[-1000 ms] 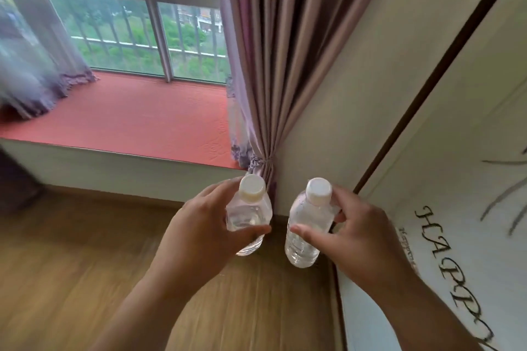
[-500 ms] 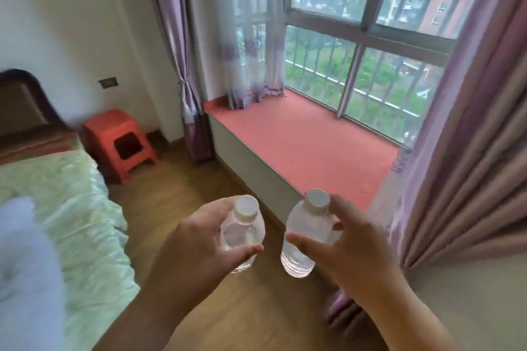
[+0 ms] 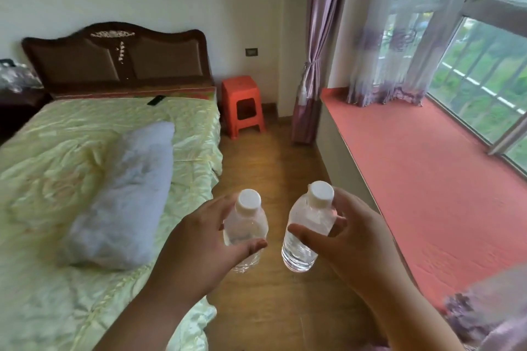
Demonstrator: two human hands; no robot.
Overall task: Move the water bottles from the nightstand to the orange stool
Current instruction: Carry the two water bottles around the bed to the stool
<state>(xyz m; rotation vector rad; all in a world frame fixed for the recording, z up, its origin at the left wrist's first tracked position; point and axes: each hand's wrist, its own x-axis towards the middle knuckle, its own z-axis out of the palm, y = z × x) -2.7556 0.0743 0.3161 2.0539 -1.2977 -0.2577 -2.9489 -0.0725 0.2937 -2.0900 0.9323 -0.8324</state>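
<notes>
I hold two clear water bottles with white caps, one in each hand, upright over the wooden floor. My left hand (image 3: 199, 248) is wrapped around the left bottle (image 3: 246, 225). My right hand (image 3: 350, 239) grips the right bottle (image 3: 309, 225). The orange plastic stool (image 3: 242, 104) stands far ahead against the wall, between the bed's headboard and the purple curtain. Its top is bare. A dark nightstand (image 3: 17, 105) with a crumpled bag on it shows at the far left edge.
A bed (image 3: 85, 151) with a yellow-green quilt and a white pillow (image 3: 125, 199) fills the left. A red-topped window seat (image 3: 413, 179) runs along the right. A strip of wooden floor (image 3: 273, 168) leads between them to the stool. A tied purple curtain (image 3: 310, 80) hangs beside the stool.
My view has swung left from the window and curtain to the bed, so the stool now lies straight ahead. Both hands keep the same hold on the bottles.
</notes>
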